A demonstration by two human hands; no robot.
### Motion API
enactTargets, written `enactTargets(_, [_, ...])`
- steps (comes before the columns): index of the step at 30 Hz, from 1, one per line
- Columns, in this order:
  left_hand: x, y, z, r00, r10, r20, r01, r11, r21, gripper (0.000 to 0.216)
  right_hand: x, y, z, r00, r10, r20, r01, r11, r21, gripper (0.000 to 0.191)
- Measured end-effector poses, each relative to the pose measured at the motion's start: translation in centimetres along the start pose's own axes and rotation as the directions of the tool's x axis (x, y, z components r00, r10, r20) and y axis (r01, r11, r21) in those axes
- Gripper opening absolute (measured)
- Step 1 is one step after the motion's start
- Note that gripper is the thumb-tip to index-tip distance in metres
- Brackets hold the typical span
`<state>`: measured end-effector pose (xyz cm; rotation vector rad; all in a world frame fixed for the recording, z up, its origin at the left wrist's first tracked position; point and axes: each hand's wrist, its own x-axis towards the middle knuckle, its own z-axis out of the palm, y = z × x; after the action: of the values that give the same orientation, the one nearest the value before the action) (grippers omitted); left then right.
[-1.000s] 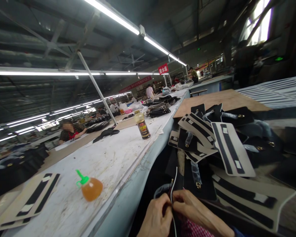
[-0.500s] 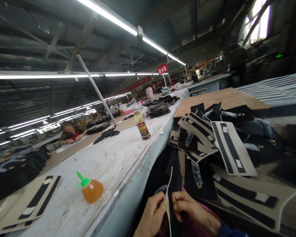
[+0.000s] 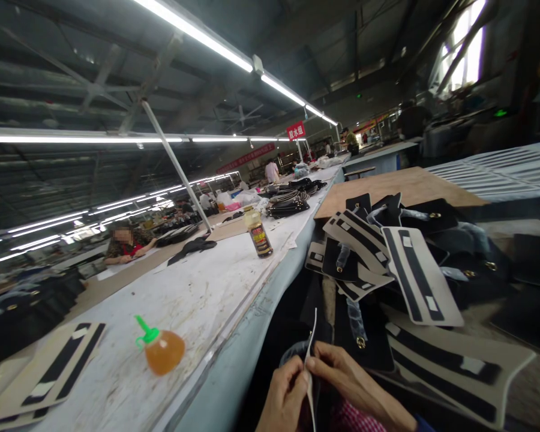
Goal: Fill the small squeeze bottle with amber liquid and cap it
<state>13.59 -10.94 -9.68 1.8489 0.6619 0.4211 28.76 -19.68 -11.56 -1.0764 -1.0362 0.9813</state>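
At the bottom middle, my left hand [image 3: 284,397] and my right hand [image 3: 347,381] pinch a thin flat panel [image 3: 311,342] held edge-on between them, its pale edge rising upward. Both hands are closed on it, fingertips meeting at the edge. Just beyond them lies a black leather piece with a small metal ring [image 3: 360,342]. A heap of beige panels with black stripes [image 3: 420,276] and black leather pieces spreads to the right.
A long white worktable [image 3: 198,294] runs on the left with an orange squeeze bottle [image 3: 161,349], a dark sauce-type bottle [image 3: 258,233] and striped panels [image 3: 49,375]. A brown board [image 3: 405,185] lies behind the heap. Other workers sit at the far tables.
The panel's pale edge shifted between my fingers, and my hands moved slightly. The view tilted a little; everything on the tables stays in place.
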Motion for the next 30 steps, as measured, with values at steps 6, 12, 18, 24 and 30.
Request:
enactTargets(6, [0.6,-1.0,0.6,0.999,0.025,0.036,-0.015,0.969,-0.248,0.046,-0.6,3.0,-0.1,1.0,-0.007,-0.013,0.01,0.949,0.315,0.047])
enactTargets(12, [0.0,-0.5,0.5,0.999,0.013,0.051,0.003,0.956,-0.295,0.045,-0.8,3.5,0.1,1.0,-0.005,0.006,0.002,0.908,0.418,0.04])
enactTargets(18, [-0.8,-0.6,1.6,0.995,0.084,-0.045,-0.088,0.99,-0.111,0.05,-0.6,3.4,0.0,0.999,-0.053,0.004,0.047,0.922,0.384,0.035])
enactTargets(24, [-1.4,-0.7,1.0,0.97,0.057,-0.235,-0.051,0.998,0.034,0.044,-0.7,4.1,-0.5,0.994,-0.084,0.065,0.047,0.896,0.442,0.025])
enactTargets(30, [-1.7,0.9,1.2,0.954,0.047,-0.297,-0.035,0.998,0.047,0.036,-0.9,5.1,-0.8,0.989,-0.101,0.112,0.025,0.839,0.543,0.019])
